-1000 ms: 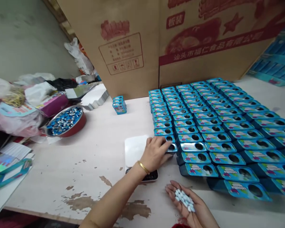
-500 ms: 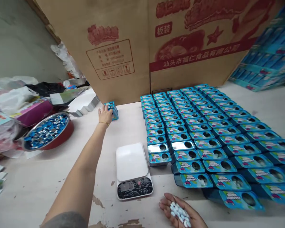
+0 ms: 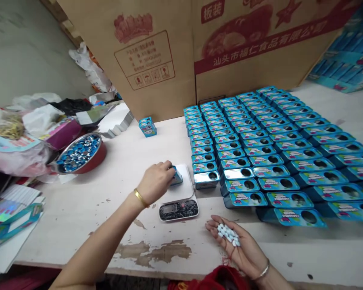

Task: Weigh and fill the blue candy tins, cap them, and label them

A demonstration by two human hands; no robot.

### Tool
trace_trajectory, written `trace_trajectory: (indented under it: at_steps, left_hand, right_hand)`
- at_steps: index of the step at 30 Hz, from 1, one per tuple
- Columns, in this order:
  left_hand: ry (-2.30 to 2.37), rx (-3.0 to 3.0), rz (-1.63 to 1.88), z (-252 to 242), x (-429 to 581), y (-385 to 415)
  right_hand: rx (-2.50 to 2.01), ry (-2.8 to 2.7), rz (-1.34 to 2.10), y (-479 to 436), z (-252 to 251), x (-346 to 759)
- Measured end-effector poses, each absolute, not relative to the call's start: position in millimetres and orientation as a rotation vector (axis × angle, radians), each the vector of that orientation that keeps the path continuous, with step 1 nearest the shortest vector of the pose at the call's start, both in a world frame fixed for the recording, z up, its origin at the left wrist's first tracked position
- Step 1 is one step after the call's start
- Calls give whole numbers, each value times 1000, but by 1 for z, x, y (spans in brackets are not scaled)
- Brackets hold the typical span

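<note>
My left hand [image 3: 157, 181] is closed on a small blue tin [image 3: 177, 176] at the white kitchen scale [image 3: 183, 185], whose display seems to read zero. Fingers cover much of this tin; I cannot tell whether it rests fully on the scale pan. My right hand [image 3: 243, 245] lies palm up, cupped under a small heap of white oval candies [image 3: 228, 234], to the right of and nearer than the scale. Ahead of it stand rows of blue tins [image 3: 245, 199], each with a round hole in its top. A couple more blue tins [image 3: 147, 128] stand together farther back on the left.
A big cardboard carton [image 3: 157, 96] walls off the back. On the left are a red bowl [image 3: 99, 155] of shiny blue-and-silver pieces, a stack of white card [image 3: 116, 121] and piled plastic bags [image 3: 38, 121]. Blue display boxes [image 3: 345, 64] stand at the far right.
My left hand has come from the tins at the back left to the scale and now grips a tin. The leftmost row's front tin is gone. The right hand still cups the candies.
</note>
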State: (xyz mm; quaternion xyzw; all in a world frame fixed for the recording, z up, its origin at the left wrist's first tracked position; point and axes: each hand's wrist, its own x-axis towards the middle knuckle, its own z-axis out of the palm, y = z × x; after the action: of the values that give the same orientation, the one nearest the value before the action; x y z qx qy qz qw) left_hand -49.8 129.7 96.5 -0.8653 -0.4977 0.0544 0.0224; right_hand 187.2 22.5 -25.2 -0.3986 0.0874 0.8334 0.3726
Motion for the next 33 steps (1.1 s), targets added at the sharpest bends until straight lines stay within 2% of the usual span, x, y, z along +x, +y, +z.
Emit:
trace_trajectory:
  at_steps: [2,8,12,18,27,33]
  left_hand:
    - [-1557,-2672,142,92,-44,124]
    - [-1640,-2728,-348,90,-19,73]
    - [-1487,-3146,-239,55,22,20]
    - [-1696,-3017,-296,8,44,-5]
    - [-1770,-3041,-239,7,45,1]
    - [-1807,-3074,-349,10,42,9]
  right_hand:
    - [-1012,225,2145,23,-25,188]
    - [-910,313,2196,19,-17,188]
    - [-838,369,2193,11,-14,183]
    - [-852,454,2181,2,-19,176]
    - [-905,509,2146,9,-10,175]
    - [-940,483,2148,16,-9,172]
